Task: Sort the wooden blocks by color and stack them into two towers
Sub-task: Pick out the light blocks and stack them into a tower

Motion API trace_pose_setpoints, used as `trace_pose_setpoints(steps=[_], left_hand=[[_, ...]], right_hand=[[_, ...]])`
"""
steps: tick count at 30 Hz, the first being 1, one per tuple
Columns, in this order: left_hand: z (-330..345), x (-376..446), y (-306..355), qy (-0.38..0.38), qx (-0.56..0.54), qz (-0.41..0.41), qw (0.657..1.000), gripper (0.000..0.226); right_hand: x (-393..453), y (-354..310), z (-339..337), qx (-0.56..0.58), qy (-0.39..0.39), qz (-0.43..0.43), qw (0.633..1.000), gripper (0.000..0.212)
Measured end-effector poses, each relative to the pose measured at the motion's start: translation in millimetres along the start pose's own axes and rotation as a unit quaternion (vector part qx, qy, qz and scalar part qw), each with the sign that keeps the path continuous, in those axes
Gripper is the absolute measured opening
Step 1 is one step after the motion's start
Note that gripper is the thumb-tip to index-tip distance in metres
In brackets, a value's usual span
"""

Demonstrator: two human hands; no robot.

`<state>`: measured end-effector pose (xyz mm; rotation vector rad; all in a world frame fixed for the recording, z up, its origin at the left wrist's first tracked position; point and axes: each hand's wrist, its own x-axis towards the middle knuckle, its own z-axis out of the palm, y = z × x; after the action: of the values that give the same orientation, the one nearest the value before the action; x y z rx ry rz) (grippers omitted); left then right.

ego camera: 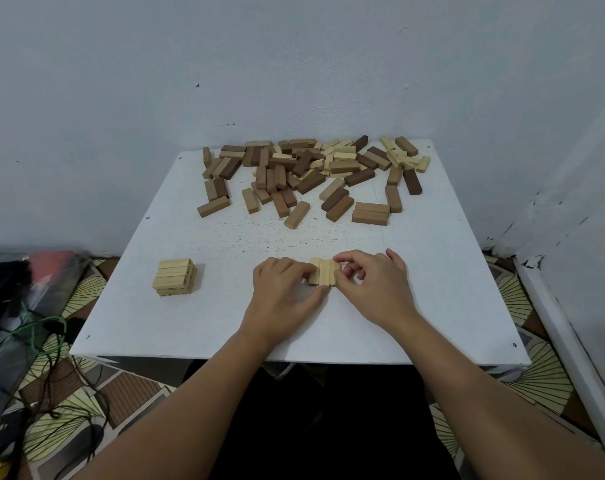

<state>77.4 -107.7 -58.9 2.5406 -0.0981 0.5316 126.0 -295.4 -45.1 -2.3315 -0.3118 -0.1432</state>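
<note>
A short tower of light wooden blocks (174, 280) stands at the table's front left. Near the front middle, a row of three light blocks (323, 271) lies side by side on the white table (224, 323). My left hand (282, 289) grips the row from its left side and my right hand (372, 285) pinches it from the right, so the row is squeezed between them. A loose heap of mixed light and dark blocks (311, 171) covers the far half of the table.
The table stands against a pale wall (294, 64) in a corner, with another wall close on the right. On the floor to the left lie a bag (24, 289) and cables (48, 341). Bare tabletop separates the heap from my hands.
</note>
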Motion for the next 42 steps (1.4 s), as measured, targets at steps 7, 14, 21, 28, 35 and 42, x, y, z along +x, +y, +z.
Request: trace_pose_setpoints(steps=[7, 14, 21, 28, 35, 42], left_hand=[[-0.8, -0.8, 0.2, 0.003, -0.006, 0.002, 1.0, 0.027], [-1.0, -0.5, -1.3, 0.004, -0.017, -0.009, 1.0, 0.024], [-0.1, 1.1, -2.8, -0.002, -0.025, -0.021, 0.999, 0.031], [-1.3, 1.2, -2.6, -0.005, -0.03, -0.024, 0.999, 0.035], [-1.6, 1.5, -2.2, -0.008, -0.029, -0.027, 0.999, 0.034], [-1.8, 1.3, -0.8, -0.004, -0.033, -0.024, 0.999, 0.032]], right_hand=[[0.0, 0.3, -1.1, 0.005, 0.003, 0.002, 1.0, 0.021], [-0.4, 0.3, -1.6, 0.003, -0.005, 0.001, 1.0, 0.029], [-0.1, -0.7, -2.5, 0.008, -0.005, 0.008, 1.0, 0.03], [0.5, -1.6, -3.3, 0.009, -0.009, 0.012, 1.0, 0.03], [0.5, -1.1, -2.7, 0.007, -0.01, 0.01, 1.0, 0.029], [-0.2, -1.9, -3.4, 0.007, -0.011, 0.011, 1.0, 0.027]])
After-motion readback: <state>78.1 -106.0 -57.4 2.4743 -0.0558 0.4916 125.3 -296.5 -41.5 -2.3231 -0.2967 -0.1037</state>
